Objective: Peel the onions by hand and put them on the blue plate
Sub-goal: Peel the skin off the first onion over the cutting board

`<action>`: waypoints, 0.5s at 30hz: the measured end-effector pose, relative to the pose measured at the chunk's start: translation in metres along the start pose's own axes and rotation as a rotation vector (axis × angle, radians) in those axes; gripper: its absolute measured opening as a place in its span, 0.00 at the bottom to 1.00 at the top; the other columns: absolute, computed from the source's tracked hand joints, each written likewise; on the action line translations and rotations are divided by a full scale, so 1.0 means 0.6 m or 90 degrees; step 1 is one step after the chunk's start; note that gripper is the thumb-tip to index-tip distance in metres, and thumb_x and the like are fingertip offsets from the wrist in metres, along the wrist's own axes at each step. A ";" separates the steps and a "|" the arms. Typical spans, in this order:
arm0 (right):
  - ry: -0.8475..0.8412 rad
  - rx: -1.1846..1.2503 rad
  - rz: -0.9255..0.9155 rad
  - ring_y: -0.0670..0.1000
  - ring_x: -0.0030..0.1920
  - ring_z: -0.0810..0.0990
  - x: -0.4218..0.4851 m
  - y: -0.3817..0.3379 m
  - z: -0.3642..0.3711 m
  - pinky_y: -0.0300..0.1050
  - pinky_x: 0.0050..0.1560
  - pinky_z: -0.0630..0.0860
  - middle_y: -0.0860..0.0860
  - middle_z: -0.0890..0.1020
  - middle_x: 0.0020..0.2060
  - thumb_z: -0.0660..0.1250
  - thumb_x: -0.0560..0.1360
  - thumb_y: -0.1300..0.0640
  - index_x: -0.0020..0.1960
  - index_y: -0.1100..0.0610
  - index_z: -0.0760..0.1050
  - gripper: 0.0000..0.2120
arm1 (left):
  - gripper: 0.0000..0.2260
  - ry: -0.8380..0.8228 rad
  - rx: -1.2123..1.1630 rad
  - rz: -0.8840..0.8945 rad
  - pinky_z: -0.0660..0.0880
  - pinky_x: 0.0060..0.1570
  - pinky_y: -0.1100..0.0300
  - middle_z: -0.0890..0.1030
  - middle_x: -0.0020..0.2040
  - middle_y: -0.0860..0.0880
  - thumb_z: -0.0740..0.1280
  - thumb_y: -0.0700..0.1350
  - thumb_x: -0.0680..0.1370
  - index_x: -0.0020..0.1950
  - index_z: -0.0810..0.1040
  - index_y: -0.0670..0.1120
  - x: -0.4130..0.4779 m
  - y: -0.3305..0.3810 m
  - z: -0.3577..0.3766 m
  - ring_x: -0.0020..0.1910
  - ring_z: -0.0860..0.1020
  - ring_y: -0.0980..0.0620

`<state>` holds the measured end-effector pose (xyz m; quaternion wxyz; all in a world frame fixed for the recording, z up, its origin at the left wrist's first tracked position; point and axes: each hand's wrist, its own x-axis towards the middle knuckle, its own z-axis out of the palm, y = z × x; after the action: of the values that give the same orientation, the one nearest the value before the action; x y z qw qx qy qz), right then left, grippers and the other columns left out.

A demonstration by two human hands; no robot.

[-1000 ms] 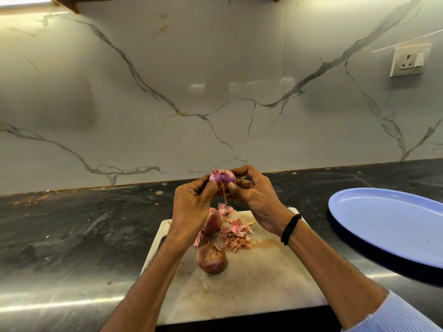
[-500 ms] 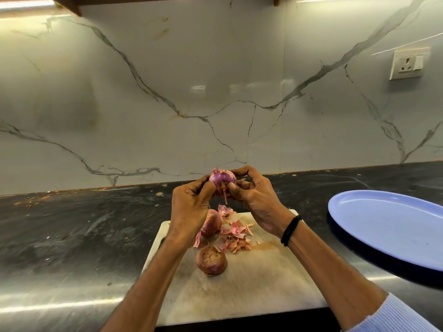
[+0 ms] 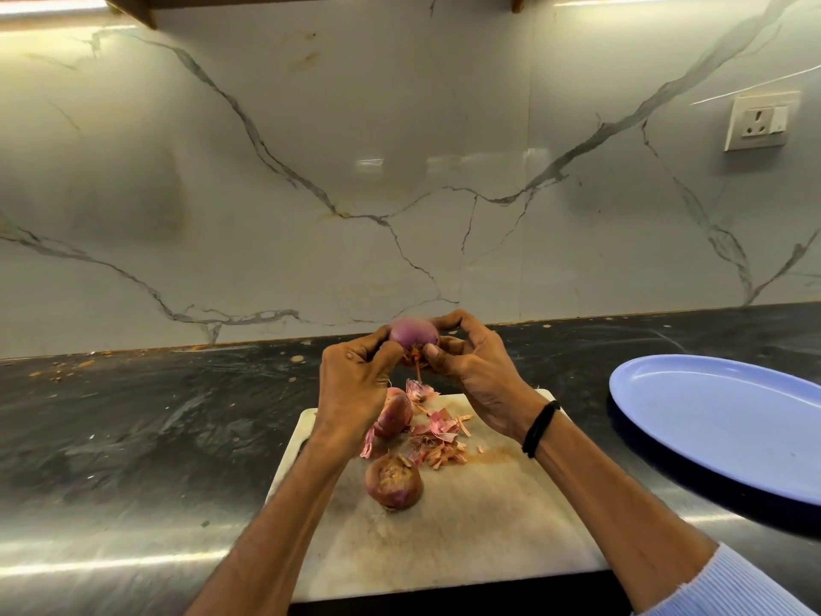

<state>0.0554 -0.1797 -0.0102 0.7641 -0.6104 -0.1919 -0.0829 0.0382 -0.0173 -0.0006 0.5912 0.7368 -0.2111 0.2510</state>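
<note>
Both the left hand point(image 3: 355, 371) and right hand point(image 3: 473, 371) pinch a purple onion point(image 3: 414, 333) above the cutting board point(image 3: 466, 526); the blue plate point(image 3: 728, 420) lies right of the right hand

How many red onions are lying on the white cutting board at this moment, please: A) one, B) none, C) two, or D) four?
C: the nearer red onion and the farther red onion lie on the white cutting board, while the left hand and right hand hold the third purple onion above it.
</note>
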 end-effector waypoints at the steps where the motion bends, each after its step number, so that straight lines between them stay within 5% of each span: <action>1: -0.001 0.004 0.001 0.64 0.58 0.81 0.000 0.000 0.000 0.52 0.53 0.82 0.68 0.80 0.57 0.68 0.76 0.71 0.58 0.62 0.73 0.13 | 0.14 0.002 0.005 0.002 0.74 0.39 0.74 0.80 0.35 0.72 0.69 0.40 0.78 0.49 0.78 0.62 0.000 -0.001 0.000 0.41 0.80 0.71; 6: -0.003 0.021 0.003 0.64 0.57 0.81 0.002 0.000 -0.003 0.54 0.56 0.81 0.68 0.80 0.57 0.68 0.76 0.69 0.59 0.62 0.72 0.13 | 0.12 0.025 -0.006 -0.002 0.75 0.41 0.74 0.82 0.42 0.63 0.67 0.37 0.79 0.59 0.78 0.52 0.000 -0.005 0.001 0.43 0.81 0.69; 10: -0.001 0.002 -0.004 0.65 0.59 0.80 0.003 -0.001 -0.003 0.54 0.56 0.81 0.68 0.80 0.57 0.68 0.76 0.69 0.60 0.63 0.72 0.13 | 0.10 0.015 -0.019 -0.028 0.76 0.41 0.73 0.82 0.36 0.66 0.67 0.40 0.79 0.51 0.81 0.57 0.001 0.000 -0.002 0.42 0.82 0.67; 15: -0.006 -0.028 -0.014 0.65 0.59 0.80 0.001 0.002 0.000 0.49 0.53 0.82 0.67 0.79 0.57 0.67 0.77 0.70 0.58 0.60 0.73 0.12 | 0.09 0.037 -0.032 -0.053 0.76 0.40 0.73 0.82 0.39 0.63 0.70 0.41 0.78 0.54 0.82 0.53 0.005 -0.004 0.000 0.41 0.82 0.68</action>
<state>0.0564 -0.1797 -0.0108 0.7485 -0.6252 -0.2008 -0.0927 0.0418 -0.0171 -0.0007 0.6254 0.7222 -0.1693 0.2420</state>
